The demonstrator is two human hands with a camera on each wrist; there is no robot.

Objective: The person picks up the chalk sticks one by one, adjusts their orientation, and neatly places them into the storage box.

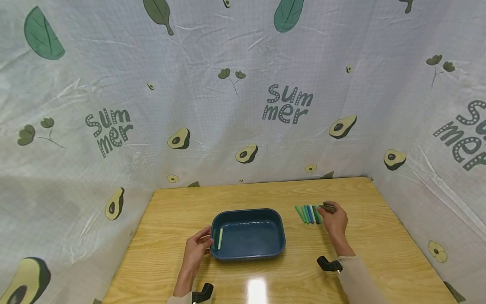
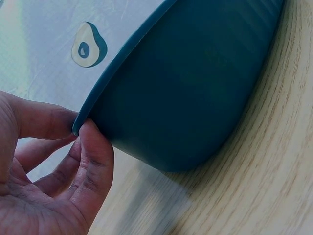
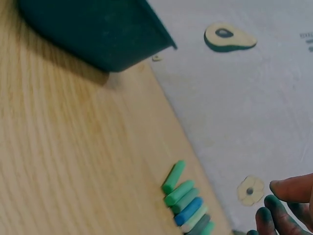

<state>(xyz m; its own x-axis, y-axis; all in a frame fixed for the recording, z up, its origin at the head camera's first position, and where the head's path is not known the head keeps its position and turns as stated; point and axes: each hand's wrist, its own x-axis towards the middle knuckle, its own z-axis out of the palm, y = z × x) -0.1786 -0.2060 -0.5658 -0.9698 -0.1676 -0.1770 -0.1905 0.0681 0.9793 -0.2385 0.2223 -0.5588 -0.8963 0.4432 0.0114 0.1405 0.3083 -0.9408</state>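
At the left end of a dark blue tray, my left hand pinches the rim between thumb and fingers. The pinch shows close up in the left wrist view, where the tray wall slopes to the table. Inside the tray, a pale green chalk stick lies near its left wall. My right hand hovers over the right end of a row of chalk sticks in greens, blue and pale yellow. Its fingertips look stained dark green, and no chalk shows between them. The right wrist view cuts off most of this hand.
The wooden table carries the tray near its middle and the chalk row to the right. A white printed cloth hangs behind the table and along both sides. Small black devices sit on both wrists.
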